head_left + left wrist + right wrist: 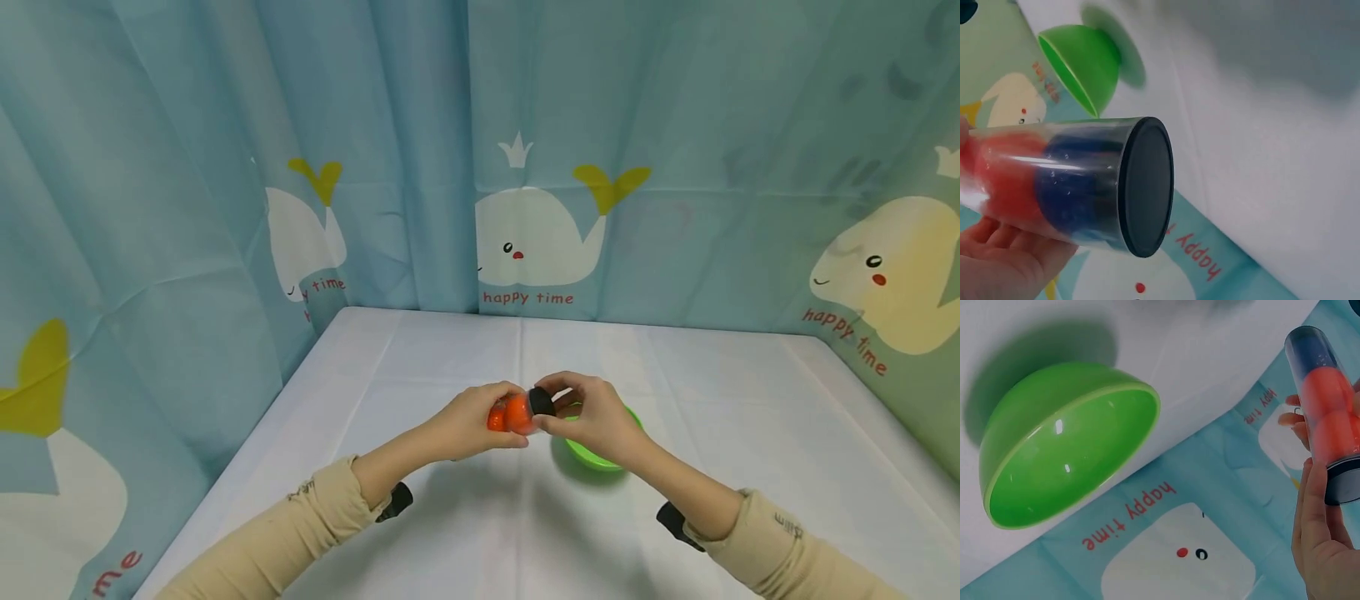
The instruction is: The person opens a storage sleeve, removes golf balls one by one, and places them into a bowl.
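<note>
A clear plastic tube is held up over the table, tilted, with orange-red balls and a dark blue ball inside. My left hand grips the tube around its side. At the other end, my right hand pinches the black cap between thumb and fingers. The cap sits at the tube's end; whether it is loose cannot be told. A dark disc closes the end by the blue ball in the left wrist view. Just beyond the right hand stands a green bowl, partly hidden by that hand in the head view.
A white cloth covers the table. Blue curtains printed with whales hang along its back and sides. Dark camera mounts stick out below both wrists.
</note>
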The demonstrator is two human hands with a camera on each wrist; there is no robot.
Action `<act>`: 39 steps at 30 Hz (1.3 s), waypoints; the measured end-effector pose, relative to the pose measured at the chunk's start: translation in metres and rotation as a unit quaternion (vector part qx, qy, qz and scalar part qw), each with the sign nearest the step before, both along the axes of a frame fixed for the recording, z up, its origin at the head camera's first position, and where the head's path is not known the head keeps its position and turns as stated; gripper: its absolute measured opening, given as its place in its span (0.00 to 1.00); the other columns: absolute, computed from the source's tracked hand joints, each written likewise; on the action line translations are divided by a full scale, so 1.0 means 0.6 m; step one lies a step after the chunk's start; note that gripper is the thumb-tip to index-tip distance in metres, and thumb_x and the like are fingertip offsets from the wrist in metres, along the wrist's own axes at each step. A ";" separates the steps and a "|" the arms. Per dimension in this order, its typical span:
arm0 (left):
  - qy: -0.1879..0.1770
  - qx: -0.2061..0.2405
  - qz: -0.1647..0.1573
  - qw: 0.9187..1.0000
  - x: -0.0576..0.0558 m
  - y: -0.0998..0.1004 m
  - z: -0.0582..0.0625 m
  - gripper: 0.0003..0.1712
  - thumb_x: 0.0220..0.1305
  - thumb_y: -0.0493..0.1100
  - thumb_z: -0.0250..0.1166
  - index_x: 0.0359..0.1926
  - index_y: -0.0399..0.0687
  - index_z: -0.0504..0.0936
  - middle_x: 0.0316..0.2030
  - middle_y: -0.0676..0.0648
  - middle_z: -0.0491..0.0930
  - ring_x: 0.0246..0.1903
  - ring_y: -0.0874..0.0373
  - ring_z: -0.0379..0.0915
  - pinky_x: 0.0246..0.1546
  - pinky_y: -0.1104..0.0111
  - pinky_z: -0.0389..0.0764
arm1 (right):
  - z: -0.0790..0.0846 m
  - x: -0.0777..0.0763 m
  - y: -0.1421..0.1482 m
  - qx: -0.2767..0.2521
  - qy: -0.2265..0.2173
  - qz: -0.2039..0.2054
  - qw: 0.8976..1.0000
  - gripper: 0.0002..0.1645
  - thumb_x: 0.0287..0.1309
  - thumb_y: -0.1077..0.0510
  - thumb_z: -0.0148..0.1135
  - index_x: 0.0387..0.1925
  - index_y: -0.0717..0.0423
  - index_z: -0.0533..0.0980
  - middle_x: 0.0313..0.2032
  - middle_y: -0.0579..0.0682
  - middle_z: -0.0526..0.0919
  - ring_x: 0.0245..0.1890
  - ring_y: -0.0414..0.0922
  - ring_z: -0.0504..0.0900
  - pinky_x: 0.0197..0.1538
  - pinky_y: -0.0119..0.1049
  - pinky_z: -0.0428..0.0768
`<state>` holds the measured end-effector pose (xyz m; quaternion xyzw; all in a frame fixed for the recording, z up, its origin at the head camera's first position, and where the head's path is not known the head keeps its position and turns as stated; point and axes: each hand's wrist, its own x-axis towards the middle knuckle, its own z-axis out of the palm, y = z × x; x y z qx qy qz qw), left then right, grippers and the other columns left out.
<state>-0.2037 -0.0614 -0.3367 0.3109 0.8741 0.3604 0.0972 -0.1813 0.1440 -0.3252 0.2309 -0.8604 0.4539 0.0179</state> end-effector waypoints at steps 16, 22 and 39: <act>-0.021 0.055 -0.038 0.998 -0.020 -0.015 -0.008 0.32 0.42 0.41 0.77 0.53 0.42 0.81 0.46 0.45 0.84 0.38 0.62 0.79 0.41 0.77 0.79 | -0.007 -0.001 0.006 0.015 0.020 0.071 0.997 0.21 0.50 0.64 0.68 0.46 0.70 0.77 0.42 0.60 0.83 0.35 0.44 0.83 0.41 0.32 0.83; -0.017 0.054 -0.047 0.997 -0.024 -0.017 -0.014 0.32 0.43 0.41 0.77 0.53 0.43 0.81 0.47 0.45 0.84 0.37 0.62 0.78 0.40 0.78 0.78 | -0.012 -0.004 0.003 0.022 0.030 0.068 0.997 0.20 0.49 0.64 0.68 0.45 0.70 0.77 0.41 0.60 0.84 0.34 0.44 0.83 0.39 0.30 0.83; -0.012 0.070 -0.047 0.996 -0.027 -0.015 -0.021 0.33 0.44 0.41 0.77 0.55 0.41 0.79 0.47 0.45 0.84 0.40 0.61 0.80 0.43 0.77 0.79 | -0.011 -0.009 0.004 0.025 0.018 0.057 0.998 0.20 0.50 0.64 0.68 0.45 0.69 0.76 0.42 0.61 0.83 0.36 0.47 0.83 0.40 0.33 0.84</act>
